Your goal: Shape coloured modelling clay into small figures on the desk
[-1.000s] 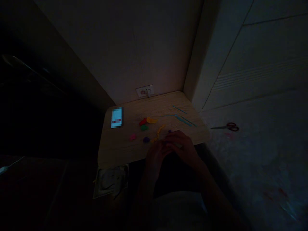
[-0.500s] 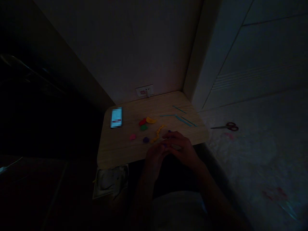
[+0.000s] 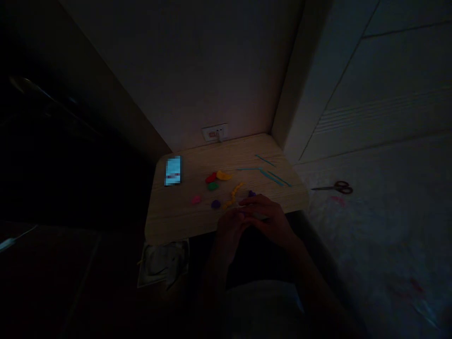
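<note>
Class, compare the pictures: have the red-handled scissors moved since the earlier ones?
No, neither way: the scissors lie in the same place beyond the right edge of the table.

The tabletop (image 3: 169,221) is pale tan with streaky wood grain. The green lump (image 3: 213,186) is the landmark: directly above it sits a red lump (image 3: 211,177), to its upper right a yellow-orange piece (image 3: 223,176), to its lower left a pink lump (image 3: 196,200), below it a dark purple lump (image 3: 215,204). Well to its right, the scissors (image 3: 339,188) have dark red handles.
</note>
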`<action>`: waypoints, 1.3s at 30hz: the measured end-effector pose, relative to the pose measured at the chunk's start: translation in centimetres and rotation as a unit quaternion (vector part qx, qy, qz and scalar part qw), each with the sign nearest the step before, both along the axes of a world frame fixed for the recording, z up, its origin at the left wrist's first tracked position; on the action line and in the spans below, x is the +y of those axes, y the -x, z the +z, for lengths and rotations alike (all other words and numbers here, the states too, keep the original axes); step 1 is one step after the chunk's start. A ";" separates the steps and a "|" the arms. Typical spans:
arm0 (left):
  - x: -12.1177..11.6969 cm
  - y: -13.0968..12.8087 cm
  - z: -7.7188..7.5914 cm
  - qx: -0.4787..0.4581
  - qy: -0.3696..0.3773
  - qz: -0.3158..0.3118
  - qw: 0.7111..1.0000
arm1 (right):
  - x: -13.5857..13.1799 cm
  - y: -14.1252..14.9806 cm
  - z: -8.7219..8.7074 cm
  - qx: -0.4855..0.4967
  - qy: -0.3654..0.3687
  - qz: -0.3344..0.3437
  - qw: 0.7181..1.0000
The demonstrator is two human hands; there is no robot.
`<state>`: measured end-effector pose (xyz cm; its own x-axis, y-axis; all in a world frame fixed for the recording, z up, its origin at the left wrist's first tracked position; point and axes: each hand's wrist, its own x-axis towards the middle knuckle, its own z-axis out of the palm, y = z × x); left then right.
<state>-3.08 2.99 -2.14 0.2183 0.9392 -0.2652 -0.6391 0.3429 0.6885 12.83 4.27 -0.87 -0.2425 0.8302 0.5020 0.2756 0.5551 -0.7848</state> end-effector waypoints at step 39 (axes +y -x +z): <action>4.4 -4.8 -3.4 0.560 -0.346 0.089 0.747 | 1.3 -3.2 -3.6 0.086 0.118 -0.218 0.965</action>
<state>1.74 7.44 -5.58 0.0780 0.9238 0.3748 0.4790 -0.3644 0.7986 16.06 5.58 -4.45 0.2262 0.9302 0.2889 0.2982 0.2163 -0.9297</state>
